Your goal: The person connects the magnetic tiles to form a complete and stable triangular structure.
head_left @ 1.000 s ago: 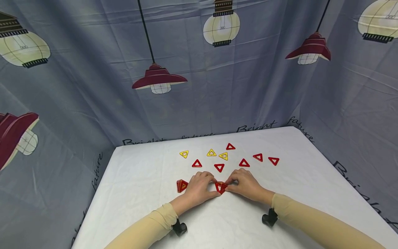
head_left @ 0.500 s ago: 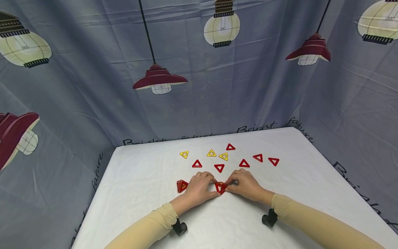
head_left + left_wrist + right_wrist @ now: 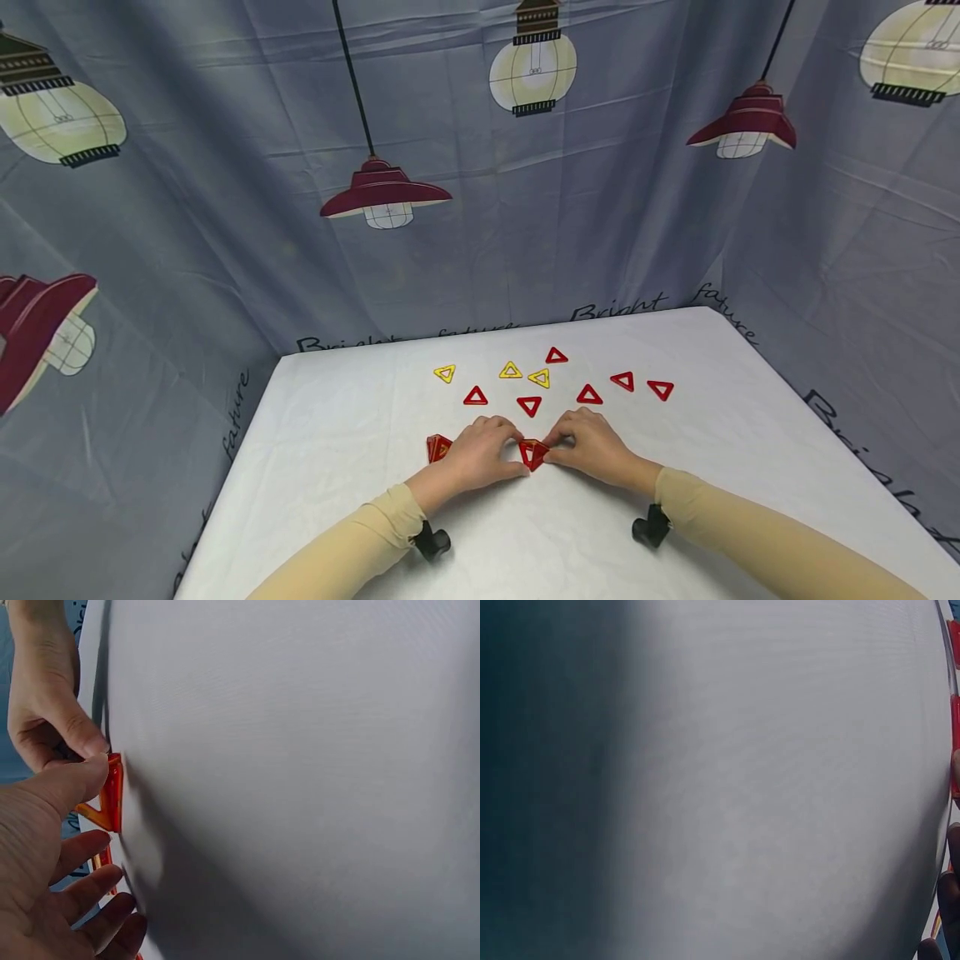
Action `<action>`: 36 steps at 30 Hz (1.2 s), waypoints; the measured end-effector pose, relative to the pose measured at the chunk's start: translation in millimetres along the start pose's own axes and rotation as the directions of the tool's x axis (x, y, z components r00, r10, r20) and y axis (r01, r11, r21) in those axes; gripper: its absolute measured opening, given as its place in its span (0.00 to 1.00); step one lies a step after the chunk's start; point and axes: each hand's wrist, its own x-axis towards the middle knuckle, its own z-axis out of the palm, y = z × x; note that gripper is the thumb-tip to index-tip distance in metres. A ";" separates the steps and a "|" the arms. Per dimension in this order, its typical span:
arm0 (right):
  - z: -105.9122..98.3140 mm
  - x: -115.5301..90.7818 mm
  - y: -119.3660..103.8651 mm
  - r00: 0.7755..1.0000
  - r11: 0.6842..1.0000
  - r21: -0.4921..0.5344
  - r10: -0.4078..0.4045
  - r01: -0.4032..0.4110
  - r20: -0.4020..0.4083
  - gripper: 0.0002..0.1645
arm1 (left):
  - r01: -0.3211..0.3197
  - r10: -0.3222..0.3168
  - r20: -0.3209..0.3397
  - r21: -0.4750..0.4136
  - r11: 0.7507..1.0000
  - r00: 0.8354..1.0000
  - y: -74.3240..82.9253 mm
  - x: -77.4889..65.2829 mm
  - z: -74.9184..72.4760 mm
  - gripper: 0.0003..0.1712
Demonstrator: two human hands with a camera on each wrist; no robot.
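A small pyramid of red triangle tiles (image 3: 533, 453) stands on the white table between both hands. My left hand (image 3: 482, 452) holds it at the left, with index finger and thumb at opposite corners; in the left wrist view the other fingers are spread loosely beneath the thumb. On the opposite side, my right hand (image 3: 598, 447) pinches its right edge between thumb and index finger. A second red pyramid (image 3: 437, 447), with a yellowish inner part, sits left of my left hand and is partly covered by it. Only dark fingertips (image 3: 949, 889) show in the right wrist view.
Beyond the hands, several loose red triangle tiles (image 3: 528, 406) lie flat on the white table (image 3: 360, 433), with yellow triangle tiles (image 3: 511, 370) among them. A grey curtain (image 3: 480, 250) with printed lamps surrounds the table's back and sides.
My left hand and forearm have shifted very slightly left, covering a bit more of the second pyramid. The right hand and the loose tiles stay in place.
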 end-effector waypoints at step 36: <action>-1.9 -2.7 0.3 1.000 1.000 0.022 -0.005 0.005 -0.001 0.11 | 0.149 -0.152 -0.044 -0.066 0.987 0.987 -77.7 22.6 -63.0 0.27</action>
